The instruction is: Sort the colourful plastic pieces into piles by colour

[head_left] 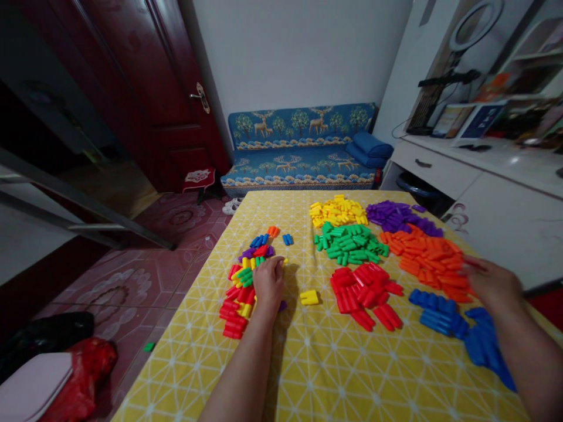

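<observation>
My left hand (269,284) is over the right side of a mixed-colour pile of small plastic building pieces (235,309). Its fingers are pinched together, and a bit of a yellow plastic piece (285,261) shows at the fingertips. Beneath the wrist a purple piece (282,305) peeks out. My right hand (495,287) is at the right edge of the orange pile (428,258), its fingers blurred, so their grip is unclear. Below that hand lies the blue pile (479,334). A lone yellow piece (309,298) rests between the mixed pile and the red pile (360,290).
Yellow (338,211), green (349,243) and purple (396,217) piles are toward the table's far right. A blue piece (287,239) lies apart. Beyond the patterned tablecloth (308,375) stand a blue sofa (303,158) and a white cabinet (497,205). A green piece (149,347) is on the floor.
</observation>
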The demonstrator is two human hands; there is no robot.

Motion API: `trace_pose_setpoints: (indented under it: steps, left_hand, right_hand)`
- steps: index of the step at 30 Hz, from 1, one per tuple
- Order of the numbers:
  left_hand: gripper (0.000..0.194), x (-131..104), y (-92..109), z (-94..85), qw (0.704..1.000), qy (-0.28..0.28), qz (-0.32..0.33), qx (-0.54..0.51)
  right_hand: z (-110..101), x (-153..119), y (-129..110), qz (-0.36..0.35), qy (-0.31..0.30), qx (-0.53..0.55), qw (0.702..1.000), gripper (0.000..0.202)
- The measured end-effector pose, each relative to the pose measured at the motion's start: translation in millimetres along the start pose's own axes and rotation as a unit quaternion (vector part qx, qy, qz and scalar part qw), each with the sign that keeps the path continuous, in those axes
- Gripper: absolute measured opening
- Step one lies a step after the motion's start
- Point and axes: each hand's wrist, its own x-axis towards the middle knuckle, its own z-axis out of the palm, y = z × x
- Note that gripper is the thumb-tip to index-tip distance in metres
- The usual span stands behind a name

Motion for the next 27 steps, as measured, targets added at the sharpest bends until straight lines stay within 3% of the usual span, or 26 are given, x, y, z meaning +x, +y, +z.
trace_pose_setpoints:
  steps: [3,6,8,9,11,13,15,17,21,27]
  left_hand:
    - [0.024,0,-2,1.7,1.000,-0.005,0.002,-0.010]
    - [0.024,0,-3,2.5,1.000,-0.006,0.002,-0.023]
    - [0.025,1,-2,2.1,1.000,-0.011,-0.001,-0.024]
    - [0.026,1,-1,1.7,1.000,-0.014,-0.004,-0.023]
    - [0.027,1,0,0.7,1.000,-0.020,-0.010,-0.019]
    - [0.029,1,1,-0.3,1.000,-0.021,-0.016,-0.018]
    - [0.031,1,1,-1.3,0.999,-0.018,-0.020,-0.023]
    - [0.033,1,2,-2.4,0.999,-0.016,-0.018,-0.039]
    - [0.039,2,4,-5.0,0.995,-0.020,-0.005,-0.094]
    - [0.036,0,6,-4.7,0.987,-0.036,0.003,-0.157]
  right_hand:
    - [-3,-13,-26,0.044,-0.018,-0.038,0.998,0.031]
    - [-4,-44,-73,-0.063,0.053,-0.038,0.996,0.032]
    - [2,-74,-111,-0.129,0.053,0.045,0.989,0.032]
    - [7,-92,-130,-0.159,0.015,0.096,0.982,0.030]
    - [19,-132,-166,-0.210,-0.120,0.175,0.955,0.026]
    - [34,-172,-196,-0.236,-0.244,0.216,0.915,0.021]
    - [49,-207,-219,-0.262,-0.328,0.236,0.876,0.022]
    - [64,-233,-234,-0.266,-0.350,0.246,0.864,0.032]
    - [88,-255,-252,-0.241,-0.323,0.257,0.878,0.049]
    - [99,-260,-267,-0.238,-0.312,0.268,0.880,0.037]
